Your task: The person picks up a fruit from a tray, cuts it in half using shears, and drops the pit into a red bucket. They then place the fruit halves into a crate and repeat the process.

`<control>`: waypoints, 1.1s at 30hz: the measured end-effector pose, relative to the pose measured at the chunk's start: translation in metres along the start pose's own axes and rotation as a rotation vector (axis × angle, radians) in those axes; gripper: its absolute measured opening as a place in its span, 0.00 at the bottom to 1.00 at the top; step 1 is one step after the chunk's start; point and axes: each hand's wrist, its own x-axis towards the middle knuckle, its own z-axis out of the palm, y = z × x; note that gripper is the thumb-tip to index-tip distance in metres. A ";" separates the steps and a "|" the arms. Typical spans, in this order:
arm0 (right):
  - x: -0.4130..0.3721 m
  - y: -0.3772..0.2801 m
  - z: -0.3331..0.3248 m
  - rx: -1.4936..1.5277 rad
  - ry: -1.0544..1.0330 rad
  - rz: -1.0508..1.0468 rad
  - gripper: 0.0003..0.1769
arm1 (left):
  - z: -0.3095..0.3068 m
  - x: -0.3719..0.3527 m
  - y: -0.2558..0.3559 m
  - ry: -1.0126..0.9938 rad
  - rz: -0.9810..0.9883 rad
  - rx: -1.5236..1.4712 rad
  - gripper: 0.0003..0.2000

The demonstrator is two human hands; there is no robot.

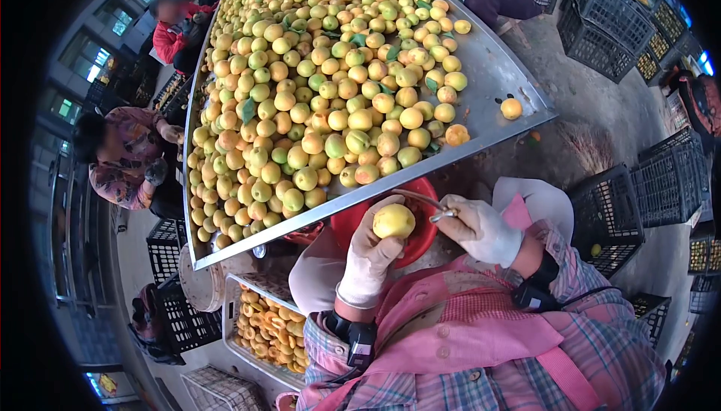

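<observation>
My left hand (371, 246), in a white glove, is closed around a yellow apricot (393, 220). Beside it on the right, my gloved right hand (478, 228) grips a small metal tool (443, 215); its exact kind is hard to make out. The tool is close to the apricot but appears apart from it. Under both hands is a red basin (420, 240), partly hidden by the left hand and the fruit. Just beyond them, a metal-rimmed table (492, 58) carries a large heap of apricots (315, 103) with some green leaves.
A white crate (229, 313) of halved apricots stands at my left, near a round lid (200, 280). Black crates (610, 219) line the right side. One loose apricot (511, 108) lies by the table's right corner. Co-workers (131, 152) sit along the table's left side.
</observation>
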 end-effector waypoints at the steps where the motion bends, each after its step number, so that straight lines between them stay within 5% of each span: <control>1: 0.001 -0.009 0.000 0.015 -0.024 0.033 0.11 | 0.000 0.000 -0.002 -0.010 -0.016 -0.005 0.42; 17: -0.005 -0.020 0.015 -0.241 -0.047 0.080 0.20 | 0.011 -0.001 -0.005 -0.035 0.048 0.012 0.38; 22: -0.004 -0.025 0.013 -0.305 -0.075 0.074 0.20 | 0.019 -0.004 0.003 -0.008 0.057 0.330 0.37; 26: -0.003 -0.021 0.014 -0.255 -0.042 -0.073 0.18 | 0.022 -0.005 0.009 -0.036 0.050 0.245 0.38; 28: 0.000 -0.027 0.014 -0.238 -0.008 -0.052 0.18 | 0.031 -0.002 0.005 -0.008 0.109 -0.109 0.40; 33: 0.004 -0.026 0.005 -0.123 -0.023 -0.074 0.16 | 0.042 -0.006 0.018 0.012 0.147 0.042 0.37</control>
